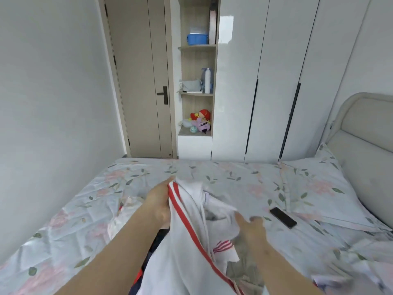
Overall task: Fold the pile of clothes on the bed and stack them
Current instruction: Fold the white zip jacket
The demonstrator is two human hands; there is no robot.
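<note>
1. Closest to the camera and widest, the bed (pixel 63 231) carries the clothes pile at its near middle, between the person's forearms.
2. Topmost is a white garment with red stripes (pixel 187 231), raised over darker clothes (pixel 162 233). It looks light and limp, likely to slump, so it is best taken at the seams or corners.
3. The left hand (pixel 158 201) clenches its striped edge.
4. The right hand (pixel 249 228) is blurred against the cloth; its grasp cannot be told.
5. A phone (pixel 283 217) lies to the right.

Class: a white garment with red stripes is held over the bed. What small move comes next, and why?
Probably the right hand should pinch the white garment and draw it away from the left hand, which grips the striped edge; the cloth is bunched.
</note>
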